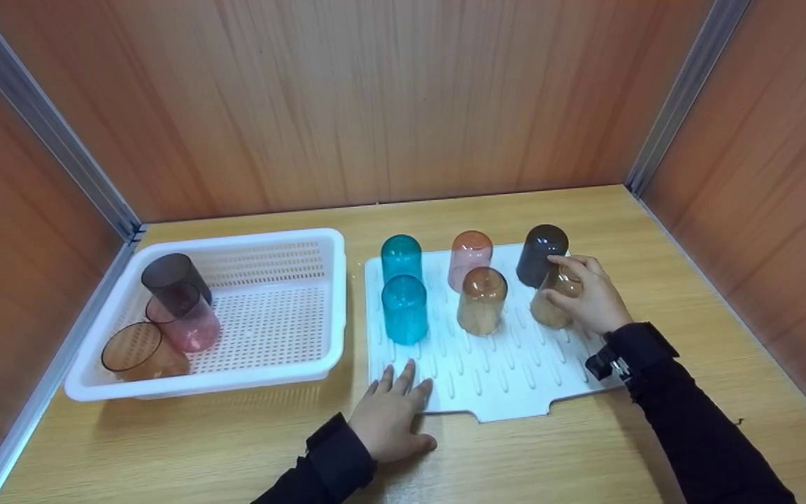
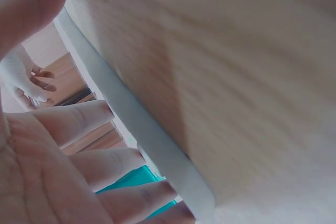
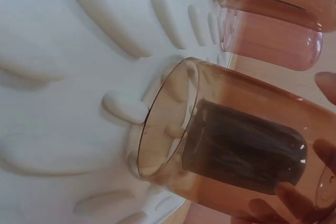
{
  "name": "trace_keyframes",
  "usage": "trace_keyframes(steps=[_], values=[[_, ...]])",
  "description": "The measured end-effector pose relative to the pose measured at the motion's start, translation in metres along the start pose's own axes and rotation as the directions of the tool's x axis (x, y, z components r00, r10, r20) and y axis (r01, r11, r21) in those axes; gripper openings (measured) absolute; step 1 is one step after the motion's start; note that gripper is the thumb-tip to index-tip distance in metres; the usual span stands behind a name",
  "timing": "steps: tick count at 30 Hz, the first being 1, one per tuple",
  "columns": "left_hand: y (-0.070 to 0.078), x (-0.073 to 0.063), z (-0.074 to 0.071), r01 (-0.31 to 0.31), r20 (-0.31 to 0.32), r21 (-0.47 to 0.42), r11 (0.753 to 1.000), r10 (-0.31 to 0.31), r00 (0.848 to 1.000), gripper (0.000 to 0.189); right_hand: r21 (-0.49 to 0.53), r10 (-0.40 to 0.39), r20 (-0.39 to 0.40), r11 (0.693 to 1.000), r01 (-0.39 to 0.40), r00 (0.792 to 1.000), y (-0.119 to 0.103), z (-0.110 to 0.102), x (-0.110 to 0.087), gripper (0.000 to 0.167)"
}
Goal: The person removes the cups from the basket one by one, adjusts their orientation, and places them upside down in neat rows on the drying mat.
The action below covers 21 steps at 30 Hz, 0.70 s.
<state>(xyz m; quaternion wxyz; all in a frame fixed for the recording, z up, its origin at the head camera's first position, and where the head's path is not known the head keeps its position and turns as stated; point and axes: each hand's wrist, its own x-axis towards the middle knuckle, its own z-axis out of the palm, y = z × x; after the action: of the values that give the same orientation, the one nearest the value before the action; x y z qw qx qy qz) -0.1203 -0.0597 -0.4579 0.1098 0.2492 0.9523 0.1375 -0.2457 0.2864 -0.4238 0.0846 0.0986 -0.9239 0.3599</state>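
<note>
My right hand grips an amber glass tumbler by its upturned base. The tumbler is upside down at the right of the white ridged drying tray, and in the right wrist view its rim is right at the ridges. Just behind it stands an inverted dark grey tumbler. My left hand lies with fingers extended over the tray's front left edge. Two teal tumblers stand upside down beyond those fingers. Between them and the right hand are an inverted pink tumbler and another amber tumbler.
A white perforated basket stands to the left. Inside it lean a dark grey tumbler, a pink tumbler and an amber tumbler. Wooden panels enclose the table at the back and sides.
</note>
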Motion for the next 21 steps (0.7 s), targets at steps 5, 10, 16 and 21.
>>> trace_keyframes(steps=[5, 10, 16, 21], values=[[0.0, 0.0, 0.0, -0.001, -0.014, 0.009, 1.0, 0.001, 1.0, 0.083, 0.023, -0.023, -0.05, 0.999, 0.024, 0.998, -0.004, 0.0, 0.0, 0.057], [-0.001, 0.0, 0.0, -0.007, -0.023, -0.005, 1.0, 0.006, 1.0, 0.082, 0.016, -0.102, -0.173, 0.994, 0.106, 0.98, -0.017, 0.001, -0.001, 0.052], [-0.004, 0.001, -0.005, 0.003, 0.003, -0.079, 0.997, -0.003, 1.0, 0.081, 0.044, -0.206, -0.256, 0.974, 0.224, 0.944, -0.048, 0.009, -0.004, 0.048], [-0.005, 0.001, -0.012, 0.001, -0.048, -0.128, 0.992, -0.007, 0.999, 0.077, 0.044, -0.283, -0.248, 0.952, 0.303, 0.926, -0.076, 0.024, -0.012, 0.05]])
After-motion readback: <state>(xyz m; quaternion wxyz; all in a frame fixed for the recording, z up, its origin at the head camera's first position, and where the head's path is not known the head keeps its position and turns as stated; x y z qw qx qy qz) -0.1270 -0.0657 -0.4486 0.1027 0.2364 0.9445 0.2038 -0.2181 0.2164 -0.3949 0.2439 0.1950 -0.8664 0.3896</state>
